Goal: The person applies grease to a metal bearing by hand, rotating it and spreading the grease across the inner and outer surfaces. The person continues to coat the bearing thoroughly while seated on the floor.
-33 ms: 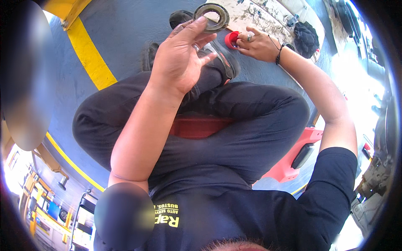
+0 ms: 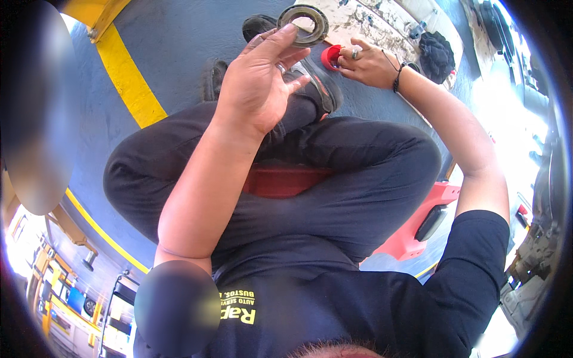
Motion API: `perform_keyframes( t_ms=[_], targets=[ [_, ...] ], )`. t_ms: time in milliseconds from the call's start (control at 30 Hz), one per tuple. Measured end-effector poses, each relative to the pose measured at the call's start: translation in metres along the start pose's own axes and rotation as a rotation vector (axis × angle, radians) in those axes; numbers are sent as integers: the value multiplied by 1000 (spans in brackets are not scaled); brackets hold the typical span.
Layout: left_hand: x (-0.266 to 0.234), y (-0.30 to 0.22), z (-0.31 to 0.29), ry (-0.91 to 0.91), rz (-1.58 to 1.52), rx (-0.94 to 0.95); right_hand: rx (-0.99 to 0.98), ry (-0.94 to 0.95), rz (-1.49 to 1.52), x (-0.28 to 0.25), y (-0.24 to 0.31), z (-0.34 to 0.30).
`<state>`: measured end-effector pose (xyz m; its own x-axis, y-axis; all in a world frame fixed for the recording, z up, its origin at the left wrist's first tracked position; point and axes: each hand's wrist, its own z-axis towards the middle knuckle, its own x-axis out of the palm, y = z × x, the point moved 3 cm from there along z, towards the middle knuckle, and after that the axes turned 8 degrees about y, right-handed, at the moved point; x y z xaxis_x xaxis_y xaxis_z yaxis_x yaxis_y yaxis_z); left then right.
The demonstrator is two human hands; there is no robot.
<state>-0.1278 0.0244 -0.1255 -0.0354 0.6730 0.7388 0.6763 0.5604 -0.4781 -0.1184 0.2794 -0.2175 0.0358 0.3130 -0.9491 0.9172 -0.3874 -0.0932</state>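
My left hand (image 2: 253, 89) is raised over my crossed legs, its thumb and fingers pinching the near edge of a round metal bearing (image 2: 323, 27). The bearing is dark and dirty-looking, with a wide hole through its middle. Its other fingers are loosely spread. To the right, my right hand (image 2: 375, 65) has its fingers closed at the right rim of a small round red tub (image 2: 327, 60). The tub's open side faces up, and something pale shows inside. I cannot tell whether the tub touches the floor. Its right side is hidden by my fingers.
A stained light board (image 2: 376, 27) lies on the floor beyond my right hand, with a bundled black cloth (image 2: 437, 56) on it. I sit on a low red seat (image 2: 286, 181). A yellow line (image 2: 128, 80) crosses the blue floor (image 2: 173, 42) at left.
The bearing and my left hand have shifted very slightly to the right. Nothing else has visibly changed.
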Motion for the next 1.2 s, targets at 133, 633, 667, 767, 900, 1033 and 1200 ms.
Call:
perform_keyframes(
  t_ms=[133, 633, 667, 767, 900, 1033, 1200],
  targets=[
    [5, -2, 3, 11, -12, 23, 42, 86, 26, 4, -10, 4],
    [-7, 0, 10, -53, -149, 92, 544, -145, 723, -48, -36, -8],
    [-6, 1, 13, -43, -178, 97, 658, -259, 885, -41, -40, -17],
    [-5, 1, 15, -10, -245, 149, 857, -599, 1427, -39, -34, -34],
    [-1, -3, 12, 64, -349, 228, 251, -1133, 2030, -106, 29, -2],
    [27, -15, 0, 236, -406, 308, 471, -1326, 1940, -159, 94, 54],
    [40, -33, -25, 245, -455, 379, 804, -895, 681, -217, 119, 82]
  ],
)
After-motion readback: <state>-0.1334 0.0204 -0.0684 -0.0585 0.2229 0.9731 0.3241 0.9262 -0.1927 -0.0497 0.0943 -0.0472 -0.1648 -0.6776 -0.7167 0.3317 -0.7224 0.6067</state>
